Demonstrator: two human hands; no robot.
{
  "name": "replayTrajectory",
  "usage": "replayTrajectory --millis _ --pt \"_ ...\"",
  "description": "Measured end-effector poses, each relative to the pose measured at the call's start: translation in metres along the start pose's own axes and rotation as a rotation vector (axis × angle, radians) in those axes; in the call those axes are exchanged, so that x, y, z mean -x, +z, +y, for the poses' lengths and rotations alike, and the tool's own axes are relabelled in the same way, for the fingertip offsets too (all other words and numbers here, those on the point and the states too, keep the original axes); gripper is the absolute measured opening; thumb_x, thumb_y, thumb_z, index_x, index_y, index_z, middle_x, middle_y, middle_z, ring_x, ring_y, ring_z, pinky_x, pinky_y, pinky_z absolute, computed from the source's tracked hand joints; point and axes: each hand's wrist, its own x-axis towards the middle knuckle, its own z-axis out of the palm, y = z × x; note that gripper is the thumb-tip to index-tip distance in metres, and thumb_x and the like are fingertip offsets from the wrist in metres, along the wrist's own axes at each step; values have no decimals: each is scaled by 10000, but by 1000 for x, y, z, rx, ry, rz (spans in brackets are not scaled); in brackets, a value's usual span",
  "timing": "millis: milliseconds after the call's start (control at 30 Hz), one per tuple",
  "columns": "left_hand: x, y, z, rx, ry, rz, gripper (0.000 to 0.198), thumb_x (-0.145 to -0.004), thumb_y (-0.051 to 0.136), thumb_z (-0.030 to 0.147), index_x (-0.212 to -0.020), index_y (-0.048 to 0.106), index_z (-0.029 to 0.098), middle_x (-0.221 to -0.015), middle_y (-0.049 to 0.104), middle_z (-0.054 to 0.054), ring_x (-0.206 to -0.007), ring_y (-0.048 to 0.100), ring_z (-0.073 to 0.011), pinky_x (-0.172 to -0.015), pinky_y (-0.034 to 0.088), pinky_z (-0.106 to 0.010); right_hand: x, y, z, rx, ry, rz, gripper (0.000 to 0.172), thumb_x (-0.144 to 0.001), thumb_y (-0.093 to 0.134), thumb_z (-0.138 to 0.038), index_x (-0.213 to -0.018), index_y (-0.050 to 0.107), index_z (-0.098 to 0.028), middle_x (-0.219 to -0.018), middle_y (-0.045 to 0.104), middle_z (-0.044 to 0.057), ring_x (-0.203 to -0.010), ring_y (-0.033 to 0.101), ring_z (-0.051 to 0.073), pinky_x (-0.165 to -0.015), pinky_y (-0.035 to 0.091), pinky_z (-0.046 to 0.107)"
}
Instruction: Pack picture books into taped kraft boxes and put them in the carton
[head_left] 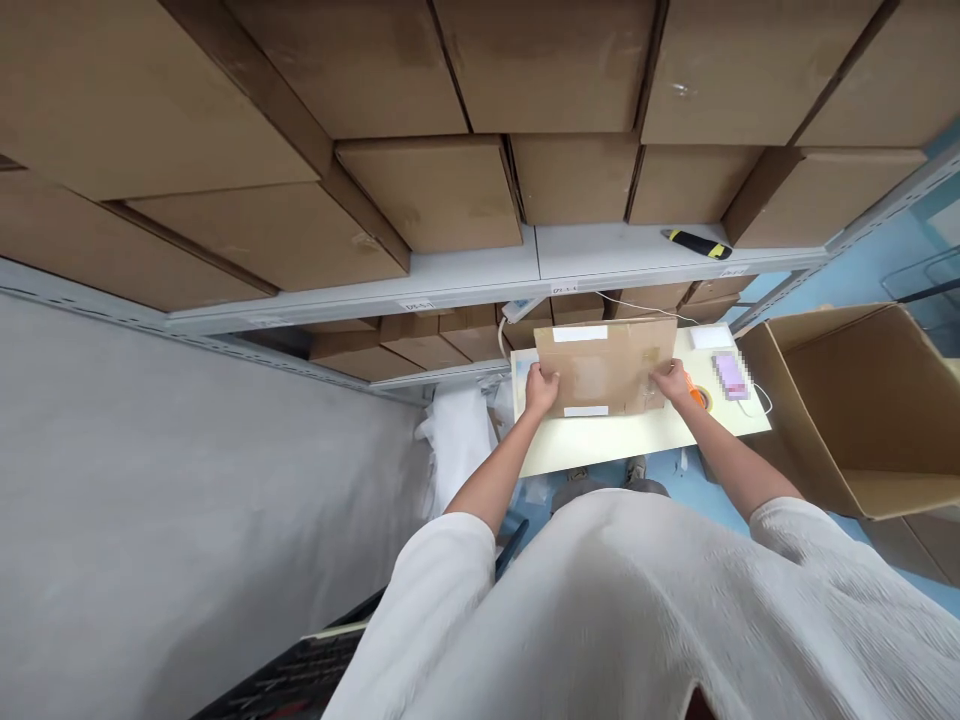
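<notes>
Between my two hands is a flat brown piece of cardboard (600,375), with a white strip near its far edge and another near its close edge. My left hand (541,390) grips its left side, thumb on top. On the opposite side my right hand (670,382) pinches the right edge. Beneath it lies a pale yellow tabletop (585,440). Just right of my right hand sit an orange tape dispenser (696,392) and a roll of tape (705,397), partly covered by the hand.
Shelves packed with cardboard boxes (427,195) rise in front. A utility knife (697,244) rests on the shelf ledge. A phone (730,376) and a white box (710,337) lie at the table's right. A large open carton (870,400) stands right; white wrapping (457,440) hangs left.
</notes>
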Motion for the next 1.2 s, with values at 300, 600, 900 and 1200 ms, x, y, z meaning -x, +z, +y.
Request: replayTrajectory --millis 300,600,900,1200 --pt "32 -6 31 217 90 -29 603 -1128 365 745 -1358 645 264 -1397 751 -121 -1413 660 -299 -1196 511 -421 0 -27 -31 -298 -46 -108 570 -897 529 -558 -1435 542 -369 -1494 645 57 -1340 602 284 -1126 545 491" --pt "67 6 51 316 332 -56 673 -1129 386 720 -1514 658 240 -1629 637 -121 -1575 530 -316 -1348 390 -491 9 -49 -72 -481 -169 -354 712 -894 571 -539 -1601 491 -519 -1677 553 -36 -1491 532 295 -1133 560 573" --pt "68 15 49 195 397 -83 572 -1096 498 704 -1352 757 263 -1635 564 -147 -1576 498 -325 -1290 442 -496 -4 -57 -78 -425 -238 -436 990 -738 802 -404 -1666 458 -408 -1661 558 100 -1453 578 359 -1167 552 629" --pt "54 10 60 62 284 -49 459 -1056 633 565 -1375 691 240 -1533 583 -159 -1350 636 -303 -1174 511 -453 -6 -74 -97 -362 -281 -459 609 -829 837 -607 -1348 655 -346 -1537 605 90 -1349 621 325 -1099 614 573"
